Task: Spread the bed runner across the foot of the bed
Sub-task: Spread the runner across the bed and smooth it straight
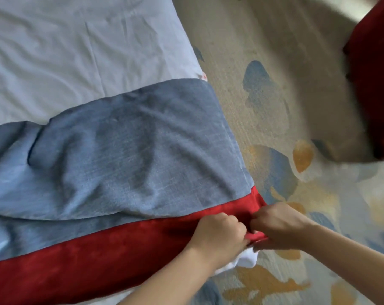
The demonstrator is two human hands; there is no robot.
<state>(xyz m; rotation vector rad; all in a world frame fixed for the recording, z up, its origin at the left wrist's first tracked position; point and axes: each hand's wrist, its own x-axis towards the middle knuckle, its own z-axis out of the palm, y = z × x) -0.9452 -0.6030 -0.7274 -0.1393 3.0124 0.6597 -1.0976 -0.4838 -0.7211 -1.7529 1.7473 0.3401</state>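
Observation:
The bed runner (125, 155) lies across the bed, a wide blue-grey band with a red velvet strip (94, 256) along its near edge. It is wrinkled, with a fold at the left. My left hand (217, 234) and my right hand (279, 225) sit side by side at the bed's corner, both gripping the red strip's end with curled fingers. A bit of white sheet (246, 259) shows just below them.
The bed's white cover (76, 51) fills the upper left. A beige carpet (263, 95) with blue and orange shapes runs along the right of the bed. A dark red object (373, 73), blurred, stands at the right edge.

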